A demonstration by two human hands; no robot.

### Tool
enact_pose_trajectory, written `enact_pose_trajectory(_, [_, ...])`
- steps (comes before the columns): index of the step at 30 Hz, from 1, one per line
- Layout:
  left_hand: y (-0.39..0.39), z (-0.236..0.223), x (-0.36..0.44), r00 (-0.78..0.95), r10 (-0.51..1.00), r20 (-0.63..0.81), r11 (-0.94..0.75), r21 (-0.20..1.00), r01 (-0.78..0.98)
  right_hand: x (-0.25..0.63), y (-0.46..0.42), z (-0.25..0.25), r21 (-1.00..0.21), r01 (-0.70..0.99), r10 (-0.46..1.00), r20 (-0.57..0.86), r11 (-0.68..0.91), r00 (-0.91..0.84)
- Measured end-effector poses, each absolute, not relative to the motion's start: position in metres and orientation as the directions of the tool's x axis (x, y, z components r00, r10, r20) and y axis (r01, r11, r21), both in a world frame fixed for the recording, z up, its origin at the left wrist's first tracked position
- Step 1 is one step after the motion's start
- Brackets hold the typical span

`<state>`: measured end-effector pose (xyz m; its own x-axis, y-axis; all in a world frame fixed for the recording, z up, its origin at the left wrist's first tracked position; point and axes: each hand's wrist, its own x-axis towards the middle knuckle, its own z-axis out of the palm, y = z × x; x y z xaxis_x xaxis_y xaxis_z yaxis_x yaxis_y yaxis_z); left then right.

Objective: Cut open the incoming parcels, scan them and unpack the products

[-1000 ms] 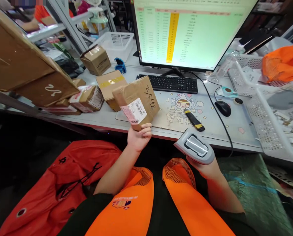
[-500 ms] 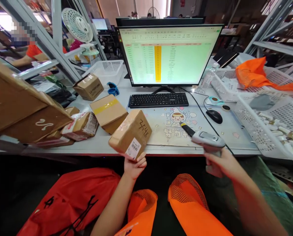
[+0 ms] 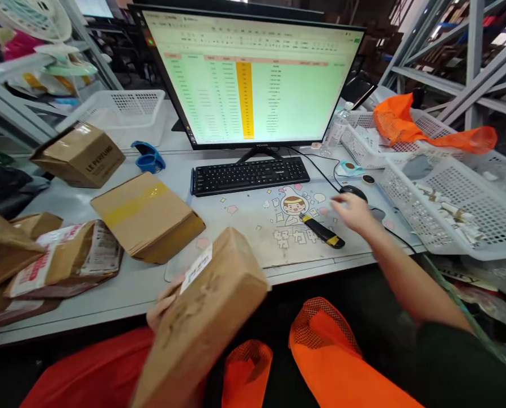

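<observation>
My left hand [image 3: 162, 306] grips a brown cardboard box [image 3: 219, 300] at its left side, tilted above the desk's front edge. A white label and blurred handwriting show on the box. Over the desk mat, my right hand [image 3: 354, 212] reaches left with its fingers out, slightly blurred, and nothing visible in them. Below its fingertips lies a black and yellow utility knife [image 3: 322, 231]. The black mouse [image 3: 354, 192] is just behind this hand. A grey object [image 3: 378, 214], probably the barcode scanner, is partly hidden beside the wrist.
A flat carton [image 3: 146, 212], a small box [image 3: 83, 156] and taped parcels [image 3: 69, 258] occupy the left. A keyboard [image 3: 250, 174] sits before the monitor [image 3: 253, 85]. White baskets [image 3: 448, 226] stand at right, near a bottle [image 3: 337, 127]. A blue tape dispenser [image 3: 149, 158] lies left of the keyboard.
My right hand has let go of the barcode scanner and moved left toward the knife. My left hand has turned the box and brought it nearer. The view has shifted closer to the desk.
</observation>
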<state>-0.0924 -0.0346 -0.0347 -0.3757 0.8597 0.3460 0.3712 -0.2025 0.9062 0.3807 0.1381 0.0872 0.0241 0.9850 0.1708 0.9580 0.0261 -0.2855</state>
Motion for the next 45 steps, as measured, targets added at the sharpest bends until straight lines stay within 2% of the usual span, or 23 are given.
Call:
enact_pose_trajectory(2, [-0.017, -0.025, -0.091, -0.319, 0.767, 0.556, -0.426, 0.814, 0.394, 0.329, 0.187, 0.083, -0.27, 0.952, 0.985, 0.128, 0.145, -0.113])
enact_pose_trajectory(4, [-0.005, -0.02, -0.088, -0.207, 0.664, 0.718, -0.566, 0.664, 0.489, 0.291, 0.23, 0.075, -0.246, 0.948, 0.977, 0.117, 0.201, -0.176])
enact_pose_trajectory(5, [-0.002, -0.02, -0.088, -0.152, 0.645, 0.749, -0.577, 0.608, 0.545, 0.278, 0.245, 0.071, -0.234, 0.949, 0.975, 0.113, 0.213, -0.191])
enact_pose_trajectory(7, [-0.004, -0.025, -0.091, -0.121, 0.678, 0.725, -0.506, 0.579, 0.639, 0.262, 0.265, 0.064, -0.206, 0.954, 0.974, 0.113, 0.217, -0.197])
enact_pose_trajectory(9, [-0.01, -0.032, -0.098, -0.172, 0.737, 0.653, -0.402, 0.629, 0.666, 0.253, 0.275, 0.061, -0.179, 0.963, 0.975, 0.128, 0.201, -0.18])
enact_pose_trajectory(11, [-0.017, -0.037, -0.106, -0.252, 0.808, 0.533, -0.31, 0.747, 0.588, 0.247, 0.281, 0.06, -0.154, 0.971, 0.976, 0.146, 0.183, -0.161])
enact_pose_trajectory(13, [-0.02, -0.037, -0.111, -0.346, 0.864, 0.365, -0.22, 0.893, 0.392, 0.242, 0.285, 0.064, -0.134, 0.977, 0.978, 0.144, 0.168, -0.148])
enact_pose_trajectory(15, [-0.017, -0.032, -0.113, -0.451, 0.879, 0.156, -0.115, 0.986, 0.118, 0.243, 0.282, 0.071, -0.119, 0.981, 0.981, 0.133, 0.156, -0.14])
enact_pose_trajectory(18, [-0.005, -0.021, -0.111, -0.531, 0.842, -0.1, -0.041, 0.968, -0.248, 0.263, 0.248, 0.076, -0.102, 0.982, 0.983, 0.111, 0.156, -0.145])
enact_pose_trajectory(20, [0.005, -0.016, -0.109, -0.545, 0.822, -0.164, -0.011, 0.953, -0.303, 0.288, 0.205, 0.073, -0.086, 0.983, 0.985, 0.072, 0.162, -0.156])
enact_pose_trajectory(23, [0.018, -0.006, -0.1, -0.552, 0.828, -0.102, 0.008, 0.985, -0.17, 0.33, 0.132, 0.056, -0.024, 0.993, 0.993, 0.021, 0.117, -0.117])
enact_pose_trajectory(24, [0.02, -0.001, -0.095, -0.544, 0.838, -0.033, -0.034, 0.993, -0.113, 0.342, 0.112, 0.048, -0.005, 0.995, 0.995, 0.019, 0.1, -0.1])
enact_pose_trajectory(26, [0.022, 0.015, -0.079, -0.524, 0.828, 0.202, -0.216, 0.976, 0.034, 0.36, 0.084, 0.03, -0.006, 0.996, 0.995, 0.055, 0.087, -0.087])
enact_pose_trajectory(27, [0.021, 0.024, -0.067, -0.491, 0.793, 0.36, -0.333, 0.932, 0.144, 0.365, 0.076, 0.022, -0.034, 0.994, 0.991, 0.09, 0.101, -0.098])
enact_pose_trajectory(29, [0.015, 0.043, -0.042, -0.316, 0.67, 0.672, -0.551, 0.735, 0.395, 0.373, 0.068, 0.009, -0.135, 0.981, 0.973, 0.204, 0.141, -0.112])
enact_pose_trajectory(31, [0.006, 0.052, -0.02, -0.014, 0.564, 0.825, -0.695, 0.484, 0.532, 0.381, 0.066, 0.004, -0.255, 0.947, 0.939, 0.327, 0.193, -0.104])
enact_pose_trajectory(34, [-0.008, 0.04, -0.012, 0.351, 0.523, 0.776, -0.786, 0.28, 0.552, 0.396, 0.055, 0.008, -0.395, 0.886, 0.895, 0.443, 0.241, -0.046])
enact_pose_trajectory(36, [-0.016, 0.019, -0.027, 0.407, 0.553, 0.727, -0.748, 0.217, 0.627, 0.403, 0.04, 0.015, -0.442, 0.858, 0.885, 0.464, 0.262, -0.032])
enact_pose_trajectory(39, [-0.031, -0.001, -0.06, 0.242, 0.764, 0.598, -0.466, 0.252, 0.848, 0.4, 0.013, 0.027, -0.457, 0.812, 0.888, 0.434, 0.363, -0.153])
enact_pose_trajectory(42, [-0.05, 0.006, -0.067, 0.025, 0.922, 0.387, -0.153, 0.303, 0.941, 0.38, -0.003, 0.036, -0.446, 0.734, 0.853, 0.358, 0.513, -0.379])
enact_pose_trajectory(45, [-0.061, 0.022, -0.024, -0.018, 0.898, 0.439, -0.15, 0.345, 0.926, 0.353, -0.005, 0.039, -0.419, 0.689, 0.806, 0.291, 0.592, -0.516])
